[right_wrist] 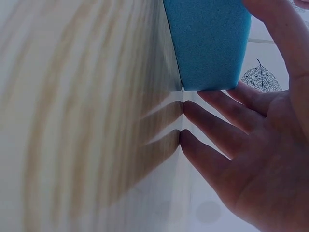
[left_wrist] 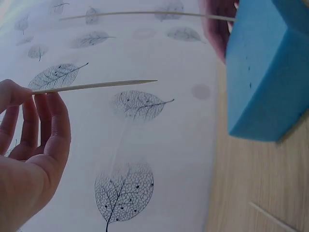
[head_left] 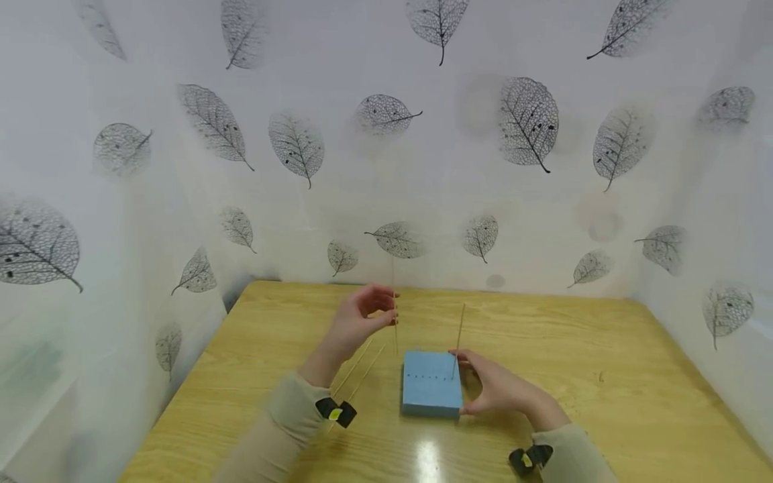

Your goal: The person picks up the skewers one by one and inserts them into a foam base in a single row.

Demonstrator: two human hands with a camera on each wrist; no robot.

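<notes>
So the left hand [head_left: 360, 323] has a stick [head_left: 396, 335] pinched between thumb and fingers, pointy end down, just left of the blue block [head_left: 431, 397] and not touching it. Right hand [head_left: 500, 390] grips the block's right side on the bench [head_left: 543, 329]. Another stick [head_left: 460, 332] stands in the block, right end of the dots [head_left: 427, 377]. Two more sticks [head_left: 370, 369] lie left.

We see a blue block [head_left: 431, 394] that looks like matt foam, finely grainy, and slender sticks [left_wrist: 96, 86] of smooth pale wood with little shine. The table [head_left: 531, 335] has a wood-grain top glossy enough to mirror light. The leaf-printed sheet [head_left: 410, 181] behind it looks smooth, though whether cloth or plastic we cannot tell, and the sleeves [head_left: 266, 429] are matt cloth.
</notes>
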